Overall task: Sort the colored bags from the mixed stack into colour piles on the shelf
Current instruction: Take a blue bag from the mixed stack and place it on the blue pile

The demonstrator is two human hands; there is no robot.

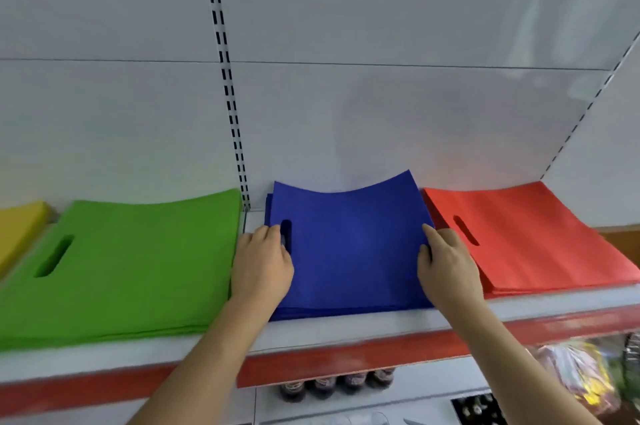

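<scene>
Four colour piles of flat bags lie on the white shelf [346,331]: yellow [17,227] at the far left, then green [131,261], blue [353,244] and red [533,234]. My left hand [263,268] grips the left edge of the blue pile beside its handle slot, fingers curled over the edge. On the pile's right edge my right hand [446,265] holds on, thumb on top and index finger along the edge; its other fingers are hidden between the blue and red piles. The top blue bag's far edge curls up against the back wall.
The shelf has a red front strip [346,362] and a white back panel with a slotted upright [225,78]. Below the shelf stand dark bottles [336,386] and, at the right, packaged goods [588,376]. A side panel closes the shelf on the right.
</scene>
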